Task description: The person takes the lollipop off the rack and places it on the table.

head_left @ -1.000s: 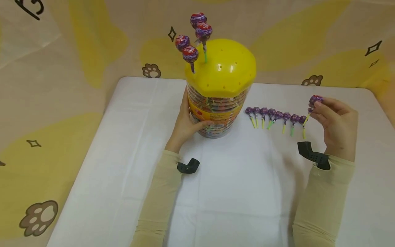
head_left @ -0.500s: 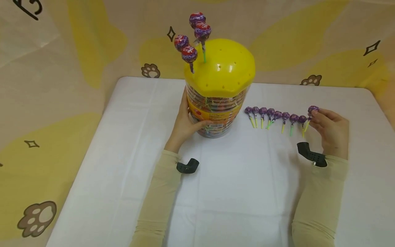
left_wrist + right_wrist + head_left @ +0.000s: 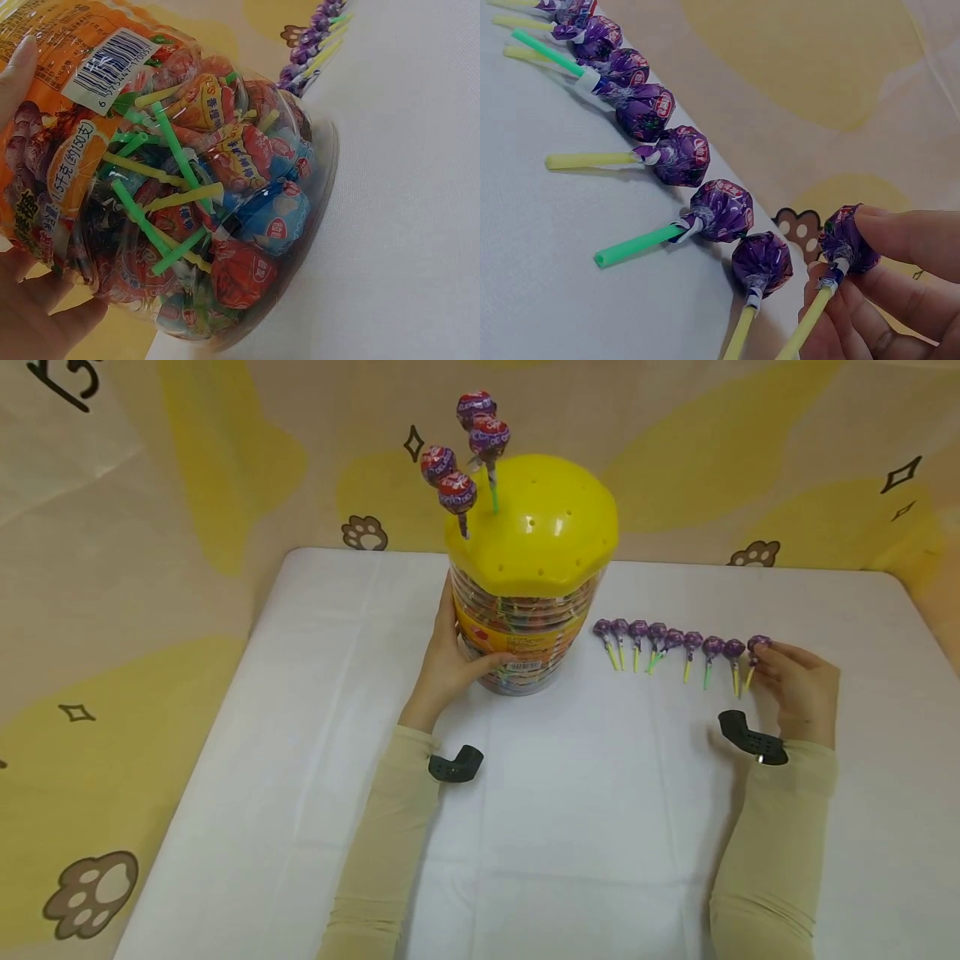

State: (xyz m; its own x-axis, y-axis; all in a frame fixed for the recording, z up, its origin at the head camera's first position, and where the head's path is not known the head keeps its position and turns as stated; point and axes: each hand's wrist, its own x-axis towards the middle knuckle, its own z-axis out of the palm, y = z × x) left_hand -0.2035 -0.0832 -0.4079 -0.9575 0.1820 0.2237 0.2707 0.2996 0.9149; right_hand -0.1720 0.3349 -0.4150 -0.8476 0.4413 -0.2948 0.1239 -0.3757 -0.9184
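My left hand (image 3: 453,664) grips the side of a clear plastic jar (image 3: 187,210) of wrapped lollipops, thumb across its orange label (image 3: 82,97). A yellow lid (image 3: 555,518) with small holes tops the jar. Lollipops in red and purple wrappers (image 3: 489,437) stick up from the lid's left part. My right hand (image 3: 806,689) pinches a purple lollipop (image 3: 847,240) by its head between thumb and fingers, its yellow stick pointing down. It is at the right end of a row of purple lollipops (image 3: 693,641) on the table, beside the last one (image 3: 761,262).
A white cloth (image 3: 570,827) covers the table. Behind it hangs a beige and yellow backdrop (image 3: 712,452) with paw prints. Black curved wrist pieces are on both sleeves, the left one (image 3: 456,765) in front of the jar and the right one (image 3: 752,739) below the row.
My right hand has come down and slightly left with the purple lollipop, bringing it to the row's right end. My left hand keeps its grip on the jar.
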